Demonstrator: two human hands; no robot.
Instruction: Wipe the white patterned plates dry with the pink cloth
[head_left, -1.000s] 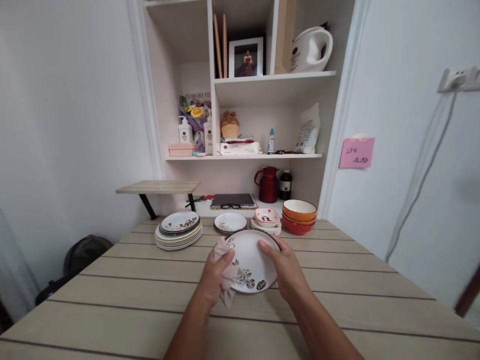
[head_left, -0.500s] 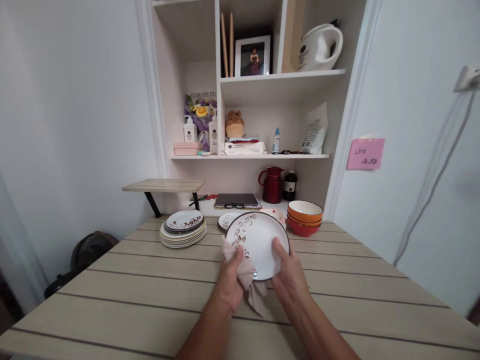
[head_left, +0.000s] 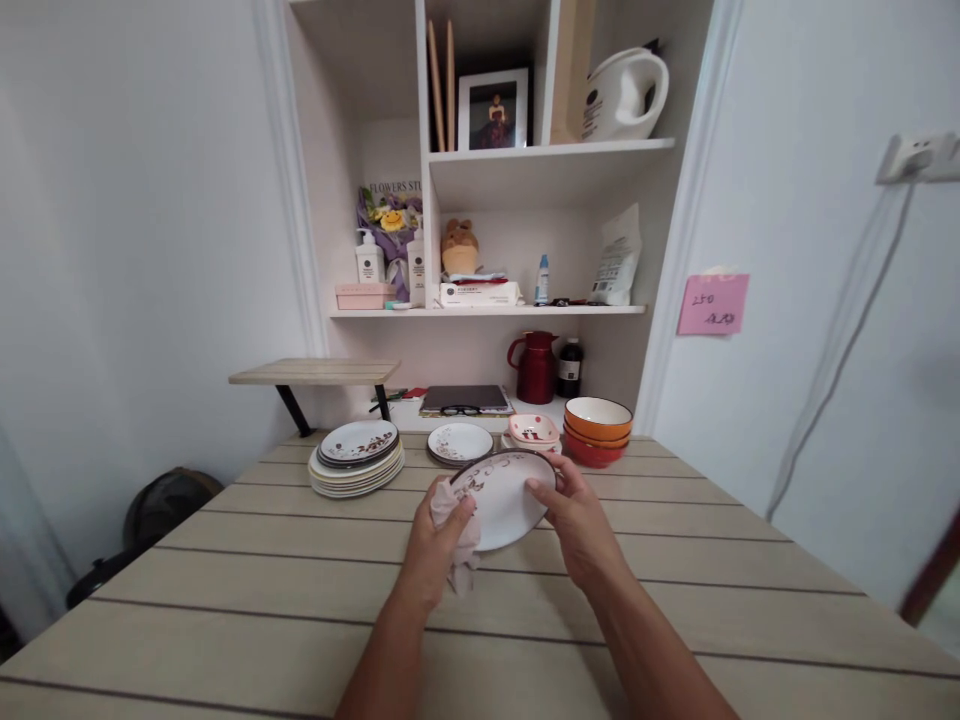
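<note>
A white plate (head_left: 504, 505) with a dark rim and brown floral pattern is held tilted above the table between my two hands. My left hand (head_left: 433, 540) grips its left edge through a pale pink cloth (head_left: 463, 562), thumb on the upper face. On the right edge, my right hand (head_left: 576, 515) pinches the plate, with the thumb on top and the fingers behind the rim. Just beyond the plate stand a small stack of floral plates (head_left: 460, 441) and a pink-patterned dish (head_left: 534, 431).
At the left is a taller stack of plates (head_left: 356, 460), beside a small raised wooden shelf (head_left: 315, 372). Orange and red bowls (head_left: 598, 432) are stacked at the right. Behind them are a red jug (head_left: 536, 368), a dark bottle (head_left: 570, 370) and a laptop (head_left: 465, 398).
The plate has been lowered slightly and tipped flatter, uncovering the small plate stack and the pink dish behind it. My left hand and the cloth have moved up along the rim.
</note>
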